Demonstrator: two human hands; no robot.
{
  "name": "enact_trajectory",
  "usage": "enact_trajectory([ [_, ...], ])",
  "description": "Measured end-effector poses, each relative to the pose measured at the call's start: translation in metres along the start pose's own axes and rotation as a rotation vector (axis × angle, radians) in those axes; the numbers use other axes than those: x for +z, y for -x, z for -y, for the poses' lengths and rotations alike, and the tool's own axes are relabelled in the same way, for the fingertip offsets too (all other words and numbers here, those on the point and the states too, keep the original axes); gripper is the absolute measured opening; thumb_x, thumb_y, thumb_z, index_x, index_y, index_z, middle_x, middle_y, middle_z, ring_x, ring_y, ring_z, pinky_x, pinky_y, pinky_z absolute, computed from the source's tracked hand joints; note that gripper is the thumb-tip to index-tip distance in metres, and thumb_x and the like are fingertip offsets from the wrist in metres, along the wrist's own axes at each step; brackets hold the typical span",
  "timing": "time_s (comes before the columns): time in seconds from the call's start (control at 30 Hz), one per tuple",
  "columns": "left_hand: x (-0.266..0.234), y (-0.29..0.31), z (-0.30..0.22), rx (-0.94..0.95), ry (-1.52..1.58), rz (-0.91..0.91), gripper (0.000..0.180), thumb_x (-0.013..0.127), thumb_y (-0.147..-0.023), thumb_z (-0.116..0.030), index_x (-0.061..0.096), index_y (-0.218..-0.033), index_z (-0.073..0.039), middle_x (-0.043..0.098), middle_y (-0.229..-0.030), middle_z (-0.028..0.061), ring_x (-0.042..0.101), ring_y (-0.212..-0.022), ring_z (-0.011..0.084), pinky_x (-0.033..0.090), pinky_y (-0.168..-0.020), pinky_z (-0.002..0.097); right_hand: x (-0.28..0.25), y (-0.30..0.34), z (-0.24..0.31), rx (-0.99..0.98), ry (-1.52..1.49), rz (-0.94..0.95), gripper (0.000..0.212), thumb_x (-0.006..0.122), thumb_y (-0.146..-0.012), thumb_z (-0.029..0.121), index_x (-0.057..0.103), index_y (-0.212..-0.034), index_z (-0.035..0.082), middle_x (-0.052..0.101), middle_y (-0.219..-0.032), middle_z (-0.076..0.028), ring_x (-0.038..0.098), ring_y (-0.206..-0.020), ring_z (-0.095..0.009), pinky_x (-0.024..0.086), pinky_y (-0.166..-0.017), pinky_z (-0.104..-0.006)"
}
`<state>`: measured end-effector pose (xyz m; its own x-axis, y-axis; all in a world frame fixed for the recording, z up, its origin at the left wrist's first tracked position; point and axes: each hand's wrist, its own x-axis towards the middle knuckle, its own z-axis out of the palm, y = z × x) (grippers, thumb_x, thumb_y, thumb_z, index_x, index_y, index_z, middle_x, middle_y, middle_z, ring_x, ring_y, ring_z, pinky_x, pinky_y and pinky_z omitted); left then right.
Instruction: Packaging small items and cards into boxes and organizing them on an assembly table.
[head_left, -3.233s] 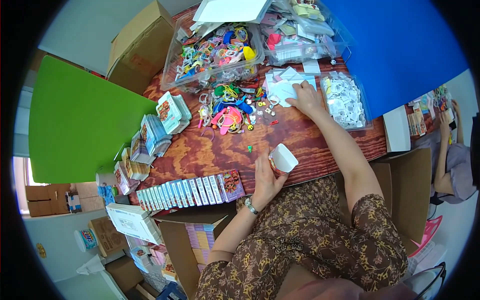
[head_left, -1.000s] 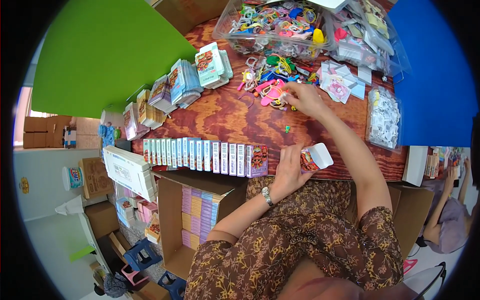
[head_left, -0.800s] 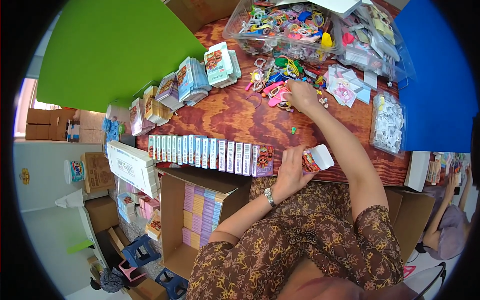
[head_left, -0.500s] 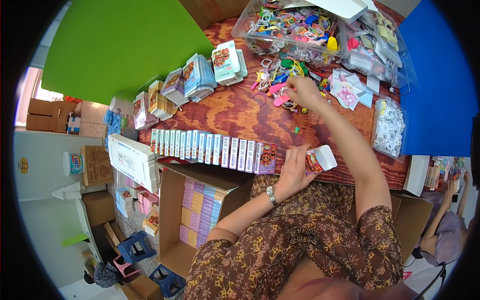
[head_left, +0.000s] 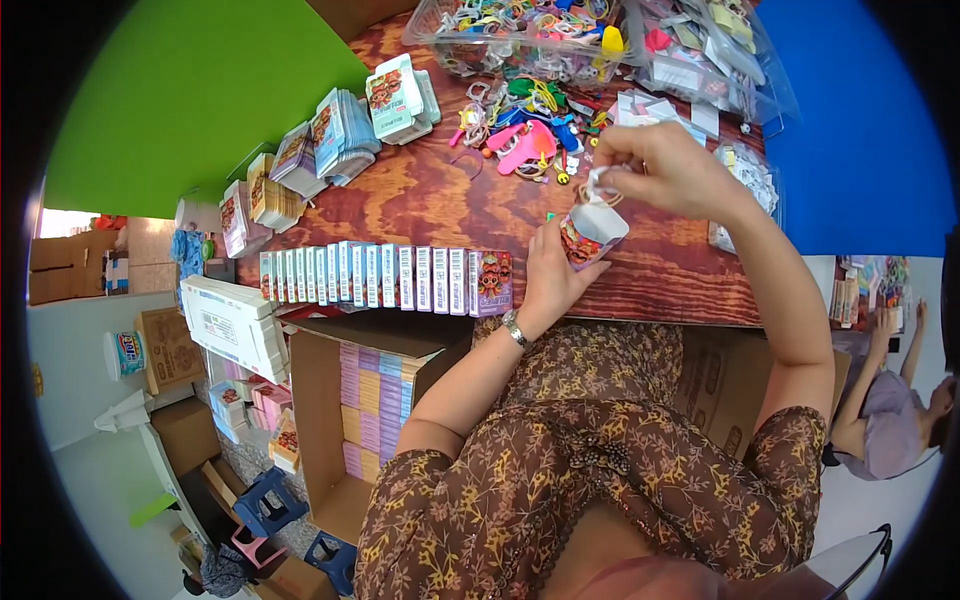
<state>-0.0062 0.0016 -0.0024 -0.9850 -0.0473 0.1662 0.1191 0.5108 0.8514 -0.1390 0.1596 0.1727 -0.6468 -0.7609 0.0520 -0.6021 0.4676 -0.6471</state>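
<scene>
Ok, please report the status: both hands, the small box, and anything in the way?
Left hand gripping small box, mouth open. Right hand pinching white-and-tan item at the opening. Trinket pile beyond, not between them.

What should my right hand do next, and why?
Probably lower the tan-and-white looped band into the small printed box, since the right hand pinches it by the box's open top while the left hand holds the box.
</scene>
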Motion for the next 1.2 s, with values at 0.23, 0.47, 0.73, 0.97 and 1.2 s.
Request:
enact_trajectory([
  [0.23, 0.001, 0.007, -0.003, 0.020, 0.002, -0.029, 0.088, 0.092, -0.066, -0.023, 0.042, -0.134, 0.003, 0.056, -0.117, 0.0240, 0.053, -0.110, 0.0424, 0.044, -0.094, 0.0498, 0.032, 0.028, -0.005, 0.020, 0.049, 0.103, 0.016, 0.069, -0.081, 0.010, 0.062, -0.094, 0.002, 0.067, -0.080, -0.015, 0.067, -0.074, -0.034, 0.050, -0.066, -0.0428],
  [0.47, 0.006, 0.008, -0.015, 0.051, -0.067, -0.036, 0.091, 0.091, -0.068, -0.023, 0.039, -0.137, 0.006, 0.055, -0.120, 0.0254, 0.052, -0.111, 0.0433, 0.044, -0.095, 0.0499, 0.060, 0.048, -0.018, -0.089, 0.186, -0.102, 0.024, 0.071, -0.082, 0.012, 0.062, -0.103, 0.005, 0.066, -0.090, -0.015, 0.068, -0.084, -0.036, 0.054, -0.071, -0.0466],
  [0.73, 0.013, 0.008, -0.010, 0.140, -0.137, -0.059, 0.091, 0.090, -0.068, -0.022, 0.039, -0.139, 0.006, 0.055, -0.120, 0.0251, 0.052, -0.111, 0.0428, 0.043, -0.096, 0.0500, 0.058, 0.097, -0.016, 0.005, 0.285, -0.203, 0.025, 0.072, -0.088, 0.017, 0.063, -0.109, 0.008, 0.064, -0.096, -0.011, 0.068, -0.083, -0.034, 0.056, -0.068, -0.0445],
  [0.97, 0.036, 0.009, -0.020, 0.199, -0.099, 0.076, 0.089, 0.090, -0.070, -0.024, 0.041, -0.138, 0.004, 0.055, -0.117, 0.0229, 0.053, -0.108, 0.0410, 0.044, -0.093, 0.0484, 0.005, 0.192, -0.189, 0.684, 0.307, -0.609, 0.015, 0.069, -0.090, 0.020, 0.072, -0.101, 0.008, 0.074, -0.100, -0.015, 0.071, -0.083, -0.032, 0.056, -0.075, -0.0431],
  [1.2, 0.040, 0.013, -0.021, 0.191, -0.159, 0.127, 0.086, 0.090, -0.069, -0.023, 0.043, -0.137, 0.002, 0.055, -0.115, 0.0216, 0.053, -0.107, 0.0396, 0.044, -0.093, 0.0475, 0.024, 0.182, -0.235, 0.715, 0.340, -0.720, 0.023, 0.072, -0.088, 0.027, 0.072, -0.099, 0.006, 0.072, -0.084, -0.011, 0.070, -0.079, -0.031, 0.054, -0.072, -0.0435],
])
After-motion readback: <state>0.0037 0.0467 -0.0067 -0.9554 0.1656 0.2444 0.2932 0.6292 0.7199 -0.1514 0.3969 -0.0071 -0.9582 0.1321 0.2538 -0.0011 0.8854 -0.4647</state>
